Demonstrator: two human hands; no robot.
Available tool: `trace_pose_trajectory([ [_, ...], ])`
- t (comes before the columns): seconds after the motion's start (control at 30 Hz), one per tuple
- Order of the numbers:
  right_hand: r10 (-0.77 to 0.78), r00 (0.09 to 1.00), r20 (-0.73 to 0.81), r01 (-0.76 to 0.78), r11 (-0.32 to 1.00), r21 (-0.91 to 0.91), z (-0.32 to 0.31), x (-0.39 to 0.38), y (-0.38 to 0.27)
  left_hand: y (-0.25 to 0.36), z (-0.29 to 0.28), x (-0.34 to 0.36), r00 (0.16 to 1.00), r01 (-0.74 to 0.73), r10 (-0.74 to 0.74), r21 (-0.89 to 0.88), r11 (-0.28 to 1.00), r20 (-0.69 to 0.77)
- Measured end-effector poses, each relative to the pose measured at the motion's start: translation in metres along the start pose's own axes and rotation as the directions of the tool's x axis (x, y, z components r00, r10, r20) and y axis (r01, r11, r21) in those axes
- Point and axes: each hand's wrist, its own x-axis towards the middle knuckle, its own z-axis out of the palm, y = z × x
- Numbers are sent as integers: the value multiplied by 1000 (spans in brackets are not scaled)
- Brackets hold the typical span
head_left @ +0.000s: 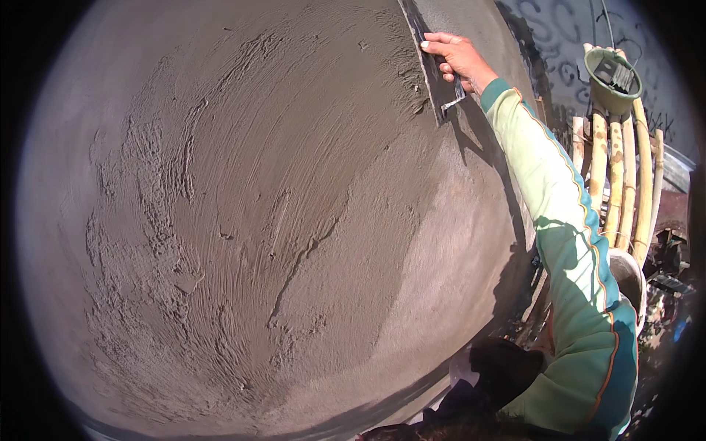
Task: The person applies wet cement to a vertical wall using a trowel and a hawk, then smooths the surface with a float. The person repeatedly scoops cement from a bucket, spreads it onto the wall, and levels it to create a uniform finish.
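Note:
My right hand [457, 60] reaches up at the upper right, its fingers closed around the handle of a plastering trowel [434, 81]. The trowel's long, flat, dark blade lies against the wall, tilted slightly from upright. Wet grey mortar [243, 184] covers much of the wall to the left of the blade, with curved streaks, rough ridges and a crack-like edge low in the middle. Paler, smoother wall [441, 242] shows below the trowel. My left hand is outside the picture.
Several bamboo poles [616, 184] run side by side at the right. A green bucket [614, 84] with a tool in it stands at their far end. A second round container [627, 283] is partly hidden behind my sleeve. Clutter lies below at the right rim.

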Motion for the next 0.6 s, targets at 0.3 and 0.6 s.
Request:
trace_pose_trajectory([
  [0.3,-542,733,410,660,712,-239,235,-177,-92,-42,-2,3,999,-50,51,-76,996,16],
  [0.6,-699,169,695,984,74,-164,288,-392,4,-79,6,18,991,-126,131,-142,982,32],
])
